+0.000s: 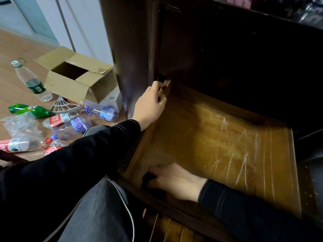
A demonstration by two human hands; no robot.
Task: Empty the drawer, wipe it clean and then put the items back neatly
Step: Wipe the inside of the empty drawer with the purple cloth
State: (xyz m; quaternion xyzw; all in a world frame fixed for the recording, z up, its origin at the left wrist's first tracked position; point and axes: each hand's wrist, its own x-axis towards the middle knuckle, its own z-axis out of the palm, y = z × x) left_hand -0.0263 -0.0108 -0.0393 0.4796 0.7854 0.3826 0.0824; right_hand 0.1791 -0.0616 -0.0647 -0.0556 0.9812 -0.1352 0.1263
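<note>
The wooden drawer (290, 165) is pulled out of a dark cabinet, and its scratched floor is bare except for my right hand and the cloth. My left hand (151, 103) grips the drawer's left side wall near the cabinet front, fingers curled over the edge. My right hand (174, 180) lies inside the drawer at its near left corner, pressing a dark cloth (148, 179) against the bottom; the hand is blurred. Several plastic bottles (70, 126) lie on the floor to the left.
An open cardboard box (76, 84) stands on the wooden floor left of the cabinet, with a white box (111, 100) beside it. A clear plastic bag (19, 124) and a plastic fan (61, 105) lie among the bottles. The dark cabinet body (132, 49) rises behind the drawer.
</note>
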